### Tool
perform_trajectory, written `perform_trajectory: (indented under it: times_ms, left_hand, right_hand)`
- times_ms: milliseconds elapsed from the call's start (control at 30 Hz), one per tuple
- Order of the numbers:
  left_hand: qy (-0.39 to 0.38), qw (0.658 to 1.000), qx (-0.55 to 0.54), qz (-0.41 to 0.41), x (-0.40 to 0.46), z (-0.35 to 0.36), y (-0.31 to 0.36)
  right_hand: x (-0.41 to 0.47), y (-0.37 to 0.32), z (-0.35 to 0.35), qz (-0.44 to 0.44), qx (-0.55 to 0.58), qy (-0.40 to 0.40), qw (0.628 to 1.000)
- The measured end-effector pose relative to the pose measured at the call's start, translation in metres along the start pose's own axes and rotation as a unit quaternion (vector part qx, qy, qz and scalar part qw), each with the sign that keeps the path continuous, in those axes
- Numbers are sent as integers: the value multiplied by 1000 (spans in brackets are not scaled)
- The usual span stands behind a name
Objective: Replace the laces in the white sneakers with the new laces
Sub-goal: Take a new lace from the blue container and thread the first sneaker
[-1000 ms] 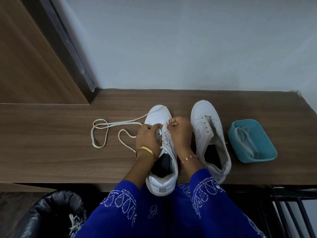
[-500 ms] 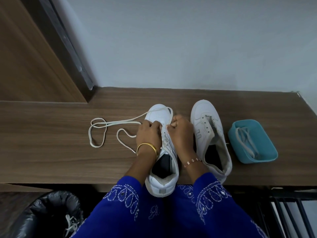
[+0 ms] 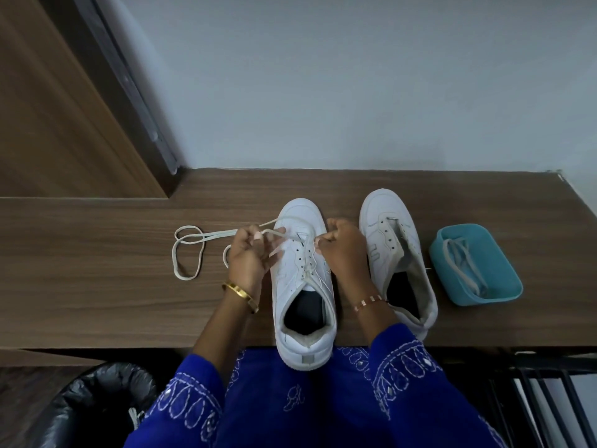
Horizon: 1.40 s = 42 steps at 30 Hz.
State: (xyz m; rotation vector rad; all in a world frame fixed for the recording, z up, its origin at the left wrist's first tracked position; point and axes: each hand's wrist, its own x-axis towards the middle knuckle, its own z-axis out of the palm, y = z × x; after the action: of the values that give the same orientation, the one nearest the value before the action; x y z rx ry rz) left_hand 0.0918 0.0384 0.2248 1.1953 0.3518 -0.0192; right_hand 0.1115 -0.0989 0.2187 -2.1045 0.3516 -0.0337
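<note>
The left hand [image 3: 247, 257] pinches a run of the lace [image 3: 190, 250] in curled fingers at the nine o'clock side of the near sneaker [image 3: 302, 279]; the right hand [image 3: 342, 250] pinches the lace at the eyelets on its three o'clock side. Lacing looks in hand, only partly done. Next, slack trailing across the table [image 3: 97, 270] wants drawing through. The second sneaker [image 3: 394, 253], unlaced, waits beside the blue tray [image 3: 475, 299] holding another lace.
</note>
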Motion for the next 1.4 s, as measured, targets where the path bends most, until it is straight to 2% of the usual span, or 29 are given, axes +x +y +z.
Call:
perform_trajectory:
  times_ms: [100, 233, 333, 433, 533, 600, 667, 733, 800, 867, 933, 1000, 1100, 1233, 1267, 1300, 1367, 1400]
  left_hand:
    - [-6, 995, -101, -1, -3, -3, 13]
    - [-11, 995, -101, 7, -9, -9, 30]
    - [-30, 995, -97, -17, -15, -7, 30]
    - [-41, 994, -97, -34, -19, -3, 19]
    - [-39, 994, -92, -32, -19, -1, 8]
    - [-13, 998, -60, -7, -17, 0, 1]
    - [21, 998, 40, 49, -13, -4, -9]
    - [-6, 979, 173, 107, -13, -10, -22]
    - [-72, 945, 284, 145, -16, -12, -36]
    - [-100, 904, 373, 182, -17, -11, -45]
    - [-113, 876, 435, 177, -15, -9, -44]
    - [-122, 849, 486, 167, -11, -8, -44]
    - [-119, 821, 533, 166, -8, -7, -47]
    - [-116, 823, 531, 164, -11, -4, -47]
    - [-116, 825, 528, 166, -11, -4, -47]
    - [-117, 826, 525, 167, -11, -5, -47]
    - [-116, 833, 516, 164, -11, -6, -48]
    - [-114, 836, 511, 162, -11, -6, -48]
  right_hand:
    - [-1, -1, 0, -14, -53, -2, 999]
    - [-3, -3, -4, -33, -71, -23, 997]
    - [-4, -9, -11, -55, -77, -78, 992]
    - [-12, -16, -13, -137, -103, -126, 977]
    - [-21, -17, -6, -192, -179, -123, 957]
    - [-24, -16, -2, -203, -186, -99, 956]
    - [-24, -15, -5, -201, -135, -68, 968]
    - [-22, -17, -12, -168, -68, -35, 983]
    - [-18, -21, -22, -122, 6, -20, 992]
    - [-12, -27, -30, -86, 73, -30, 993]
    - [-10, -37, -40, -46, 149, -34, 987]
    - [-9, -52, -51, -23, 252, -21, 967]
    - [-13, -83, -75, -62, 397, 11, 916]
    - [-23, -110, -111, -108, 543, 49, 831]
    - [-23, -108, -118, -101, 555, 68, 823]
    - [-21, -103, -121, -86, 535, 91, 835]
    - [-18, -85, -115, -37, 391, 102, 914]
    - [-18, -74, -108, -7, 285, 75, 956]
